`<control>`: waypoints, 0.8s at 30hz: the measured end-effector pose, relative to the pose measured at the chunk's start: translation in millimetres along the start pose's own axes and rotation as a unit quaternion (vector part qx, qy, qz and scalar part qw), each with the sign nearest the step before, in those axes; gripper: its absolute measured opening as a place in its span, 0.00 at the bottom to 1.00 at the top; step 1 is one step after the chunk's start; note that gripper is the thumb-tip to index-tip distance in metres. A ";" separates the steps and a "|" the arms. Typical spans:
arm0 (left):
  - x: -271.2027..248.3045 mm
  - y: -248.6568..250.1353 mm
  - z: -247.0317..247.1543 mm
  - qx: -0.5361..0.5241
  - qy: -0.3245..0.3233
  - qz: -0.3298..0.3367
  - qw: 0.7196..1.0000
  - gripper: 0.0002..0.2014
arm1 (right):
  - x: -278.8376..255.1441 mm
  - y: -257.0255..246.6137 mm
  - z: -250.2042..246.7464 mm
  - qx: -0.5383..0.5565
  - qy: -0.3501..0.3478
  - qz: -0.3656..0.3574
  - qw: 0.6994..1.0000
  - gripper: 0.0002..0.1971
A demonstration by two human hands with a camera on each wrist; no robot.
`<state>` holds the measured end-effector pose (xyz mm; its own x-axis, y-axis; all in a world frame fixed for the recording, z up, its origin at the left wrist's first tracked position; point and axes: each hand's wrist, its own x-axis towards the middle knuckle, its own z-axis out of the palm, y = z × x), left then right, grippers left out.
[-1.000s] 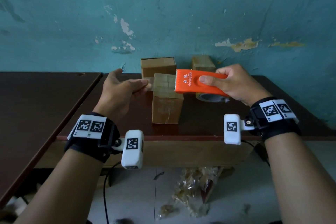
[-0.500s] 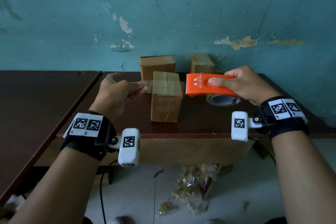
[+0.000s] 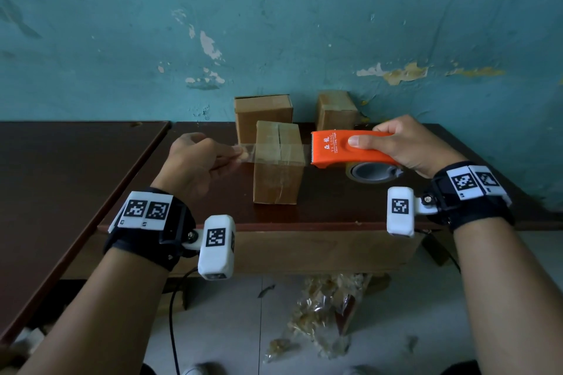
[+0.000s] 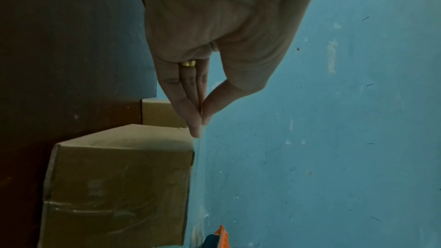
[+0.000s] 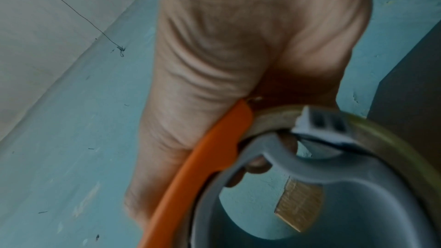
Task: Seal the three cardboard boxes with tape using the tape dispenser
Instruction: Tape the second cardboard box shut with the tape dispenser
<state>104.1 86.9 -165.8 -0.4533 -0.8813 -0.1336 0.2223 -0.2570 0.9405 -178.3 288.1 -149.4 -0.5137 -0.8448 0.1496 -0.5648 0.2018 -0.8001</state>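
Observation:
Three cardboard boxes stand on the dark table (image 3: pixel 335 210). The nearest box (image 3: pixel 277 161) (image 4: pixel 117 186) is in the middle, with one box (image 3: pixel 263 114) behind it on the left and another (image 3: pixel 336 111) behind on the right. A strip of clear tape (image 3: pixel 274 153) stretches flat just above the near box's top. My left hand (image 3: pixel 237 154) (image 4: pixel 200 120) pinches the tape's free end left of the box. My right hand (image 3: pixel 396 143) grips the orange tape dispenser (image 3: pixel 350 149) (image 5: pixel 203 167) right of the box, thumb on its side.
A second dark table (image 3: pixel 61 176) adjoins on the left. The teal wall (image 3: pixel 274 24) rises directly behind the boxes. Crumpled plastic wrap (image 3: pixel 320 313) lies on the floor below the table's front edge.
The dispenser has moved right, off the near box, drawing out a longer strip of tape. My left hand has pulled slightly left with the tape end.

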 end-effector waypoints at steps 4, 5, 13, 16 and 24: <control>0.7 -3.2 -0.8 -0.006 0.004 -0.008 1.000 0.48 | 0.3 3.4 -1.1 0.002 -0.005 0.004 1.000 0.38; 1.1 -4.1 -0.7 -0.006 0.004 -0.011 1.000 0.48 | 0.3 4.1 -1.4 0.003 -0.006 0.007 1.000 0.38; -0.8 -5.0 0.1 -0.006 0.003 -0.019 1.000 0.49 | -1.2 8.1 -1.3 0.005 -0.003 0.011 1.000 0.43; 1.5 -4.7 -1.0 -0.007 0.006 -0.017 1.000 0.49 | 0.0 7.3 2.2 0.010 -0.005 0.013 1.000 0.39; 7.7 -7.5 -7.4 0.004 0.007 -0.014 1.000 0.41 | 4.5 10.0 7.1 0.008 -0.020 0.027 0.999 0.40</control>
<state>105.4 79.2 -176.2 -0.4468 -0.8794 -0.1643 0.2035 -0.2788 0.9385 -181.6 282.8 -160.9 -0.5162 -0.8524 0.0830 -0.5268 0.2396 -0.8155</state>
